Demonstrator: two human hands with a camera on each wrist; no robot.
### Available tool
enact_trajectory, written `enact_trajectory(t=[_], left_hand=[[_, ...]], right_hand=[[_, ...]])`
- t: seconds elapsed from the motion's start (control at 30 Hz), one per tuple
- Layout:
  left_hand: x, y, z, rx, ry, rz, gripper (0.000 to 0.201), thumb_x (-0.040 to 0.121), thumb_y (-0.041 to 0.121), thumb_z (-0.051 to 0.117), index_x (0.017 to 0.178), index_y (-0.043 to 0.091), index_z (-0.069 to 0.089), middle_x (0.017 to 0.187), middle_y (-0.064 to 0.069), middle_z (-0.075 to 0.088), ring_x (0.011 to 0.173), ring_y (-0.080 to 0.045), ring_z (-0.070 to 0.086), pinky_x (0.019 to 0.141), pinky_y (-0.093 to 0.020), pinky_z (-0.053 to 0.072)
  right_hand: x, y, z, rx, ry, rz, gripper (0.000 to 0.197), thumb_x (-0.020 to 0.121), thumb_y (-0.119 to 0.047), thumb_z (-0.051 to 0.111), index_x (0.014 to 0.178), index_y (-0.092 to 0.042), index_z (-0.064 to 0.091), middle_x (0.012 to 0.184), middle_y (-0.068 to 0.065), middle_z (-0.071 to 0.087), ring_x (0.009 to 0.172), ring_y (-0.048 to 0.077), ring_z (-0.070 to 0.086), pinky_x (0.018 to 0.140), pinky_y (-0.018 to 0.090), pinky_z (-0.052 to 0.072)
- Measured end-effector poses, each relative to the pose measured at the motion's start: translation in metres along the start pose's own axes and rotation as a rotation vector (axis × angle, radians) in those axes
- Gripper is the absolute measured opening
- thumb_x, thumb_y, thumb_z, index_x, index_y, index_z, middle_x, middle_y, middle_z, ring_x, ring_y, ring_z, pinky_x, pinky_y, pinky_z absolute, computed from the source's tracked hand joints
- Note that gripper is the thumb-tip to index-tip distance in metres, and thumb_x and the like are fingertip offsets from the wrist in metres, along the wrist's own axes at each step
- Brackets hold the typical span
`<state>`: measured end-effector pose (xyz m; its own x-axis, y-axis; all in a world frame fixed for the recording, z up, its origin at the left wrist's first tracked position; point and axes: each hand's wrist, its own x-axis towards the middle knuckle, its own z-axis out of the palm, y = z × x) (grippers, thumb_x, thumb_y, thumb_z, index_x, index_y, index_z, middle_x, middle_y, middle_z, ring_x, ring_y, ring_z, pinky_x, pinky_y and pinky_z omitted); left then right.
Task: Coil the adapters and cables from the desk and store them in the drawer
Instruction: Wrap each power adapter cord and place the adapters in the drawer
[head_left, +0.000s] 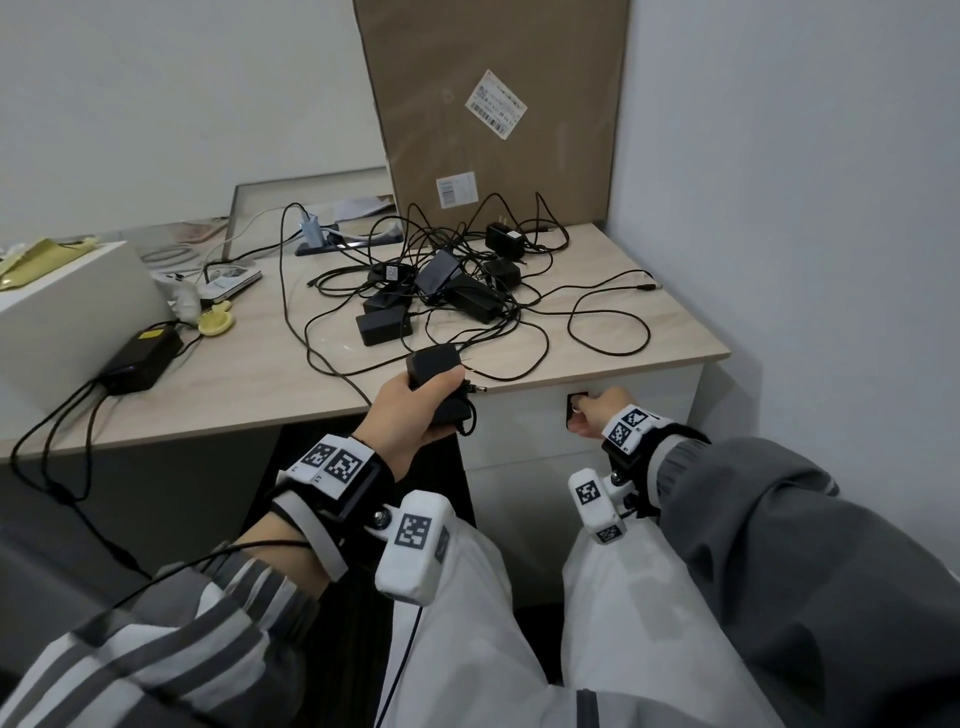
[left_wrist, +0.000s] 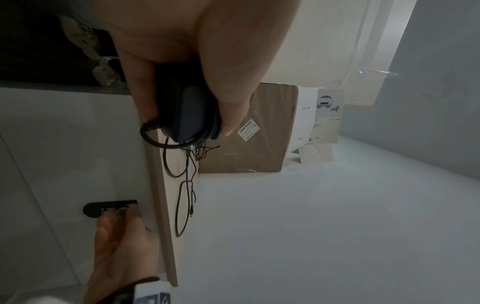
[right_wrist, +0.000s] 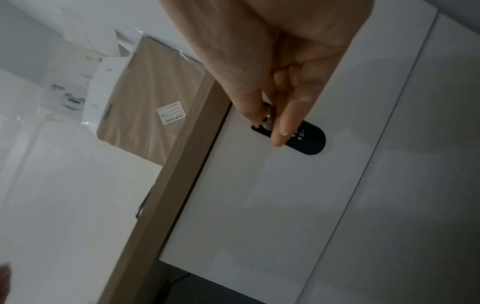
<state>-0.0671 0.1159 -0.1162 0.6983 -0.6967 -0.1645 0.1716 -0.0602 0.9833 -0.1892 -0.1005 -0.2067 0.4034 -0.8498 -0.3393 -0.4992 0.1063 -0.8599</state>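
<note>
At desk edge, left hand (head_left: 410, 410) grips upright coiled adapter (head_left: 436, 384), right hand (head_left: 597, 415) pinches drawer (head_left: 524, 421) key (right_wrist: 267, 119)

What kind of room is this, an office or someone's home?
Probably a small office or workroom, though a home study can't be ruled out. A wood-topped desk carries a tangle of power adapters and cables, a power strip sits behind it, and a cardboard box leans against the wall.

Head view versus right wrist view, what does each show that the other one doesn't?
Only the head view shows the left hand gripping a coiled black adapter, and the tangle of adapters and cables on the desk.

Only the right wrist view shows fingers pinching a small metal piece at the drawer's black oval panel.

Both show the right hand, the closed white drawer and the cardboard box.
</note>
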Motion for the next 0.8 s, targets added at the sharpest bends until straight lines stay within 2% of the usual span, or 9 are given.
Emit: enact_trajectory(t=[0.07, 0.13, 0.17, 0.27, 0.37, 0.5, 0.57, 0.7, 0.8], left_hand=[[0.005, 0.003, 0.001, -0.014, -0.001, 0.002, 0.033, 0.088, 0.028, 0.067, 0.116, 0.011, 0.059, 0.103, -0.008, 0.068, 0.095, -0.019, 0.065, 0.074, -0.031, 0.055], [0.011, 0.007, 0.006, -0.008, -0.009, 0.013, 0.029, 0.090, 0.028, 0.065, 0.114, 0.013, 0.059, 0.102, -0.008, 0.068, 0.094, -0.017, 0.064, 0.068, -0.027, 0.054], [0.013, 0.009, 0.010, -0.002, -0.015, 0.019, 0.030, 0.090, 0.028, 0.065, 0.115, 0.013, 0.059, 0.104, -0.008, 0.068, 0.094, -0.017, 0.064, 0.066, -0.026, 0.054], [0.021, 0.012, 0.019, 0.009, -0.036, 0.029, 0.034, 0.090, 0.028, 0.065, 0.119, 0.012, 0.057, 0.108, -0.009, 0.067, 0.096, -0.017, 0.064, 0.066, -0.026, 0.054], [0.026, 0.013, 0.023, 0.000, -0.053, 0.023, 0.031, 0.091, 0.028, 0.065, 0.117, 0.013, 0.057, 0.103, -0.007, 0.067, 0.092, -0.016, 0.064, 0.065, -0.025, 0.055], [0.025, 0.010, 0.025, -0.009, -0.052, 0.000, 0.031, 0.091, 0.026, 0.064, 0.117, 0.012, 0.057, 0.102, -0.008, 0.065, 0.089, -0.015, 0.064, 0.059, -0.023, 0.054], [0.022, 0.008, 0.025, -0.010, -0.052, -0.010, 0.027, 0.091, 0.025, 0.064, 0.113, 0.012, 0.058, 0.103, -0.008, 0.065, 0.089, -0.016, 0.063, 0.061, -0.024, 0.054], [0.015, 0.005, 0.025, -0.005, -0.062, -0.013, 0.024, 0.091, 0.024, 0.064, 0.111, 0.012, 0.058, 0.105, -0.008, 0.065, 0.094, -0.018, 0.063, 0.071, -0.030, 0.055], [0.009, 0.007, 0.029, -0.027, -0.072, -0.025, 0.018, 0.092, 0.023, 0.063, 0.104, 0.012, 0.058, 0.100, -0.008, 0.064, 0.089, -0.017, 0.063, 0.065, -0.028, 0.056]], right_hand=[[0.002, 0.001, 0.003, -0.146, 0.042, -0.047, 0.034, 0.092, -0.018, 0.055, 0.070, 0.006, 0.067, 0.049, 0.005, 0.065, 0.051, 0.018, 0.066, 0.058, 0.026, 0.058], [0.003, 0.000, 0.008, -0.319, 0.066, -0.107, 0.028, 0.089, -0.014, 0.055, 0.075, 0.006, 0.068, 0.069, 0.014, 0.071, 0.069, 0.028, 0.070, 0.070, 0.038, 0.060], [0.001, -0.001, 0.009, -0.421, 0.069, -0.133, 0.025, 0.089, -0.012, 0.054, 0.076, 0.005, 0.066, 0.077, 0.016, 0.072, 0.076, 0.031, 0.070, 0.073, 0.040, 0.059], [-0.015, -0.008, 0.004, -0.784, 0.108, -0.272, 0.017, 0.092, -0.008, 0.049, 0.089, 0.000, 0.064, 0.094, 0.015, 0.069, 0.090, 0.032, 0.066, 0.070, 0.029, 0.050], [-0.023, -0.011, -0.002, -1.063, 0.109, -0.422, 0.020, 0.094, -0.008, 0.047, 0.101, -0.002, 0.065, 0.104, 0.016, 0.066, 0.097, 0.034, 0.063, 0.071, 0.032, 0.044], [-0.025, -0.017, -0.003, -1.152, 0.096, -0.447, 0.021, 0.095, -0.009, 0.047, 0.103, -0.005, 0.066, 0.108, 0.015, 0.065, 0.101, 0.033, 0.062, 0.075, 0.034, 0.047], [-0.029, -0.018, -0.003, -1.159, 0.108, -0.451, 0.022, 0.095, -0.008, 0.045, 0.102, -0.004, 0.066, 0.106, 0.015, 0.065, 0.100, 0.033, 0.062, 0.073, 0.034, 0.047], [-0.045, -0.014, -0.011, -1.177, 0.086, -0.448, 0.019, 0.093, -0.010, 0.047, 0.090, -0.009, 0.066, 0.093, 0.013, 0.064, 0.087, 0.030, 0.061, 0.067, 0.029, 0.041], [-0.061, -0.005, -0.023, -1.190, 0.045, -0.424, 0.020, 0.092, -0.022, 0.051, 0.091, -0.009, 0.067, 0.091, 0.006, 0.064, 0.083, 0.024, 0.060, 0.067, 0.027, 0.043]])
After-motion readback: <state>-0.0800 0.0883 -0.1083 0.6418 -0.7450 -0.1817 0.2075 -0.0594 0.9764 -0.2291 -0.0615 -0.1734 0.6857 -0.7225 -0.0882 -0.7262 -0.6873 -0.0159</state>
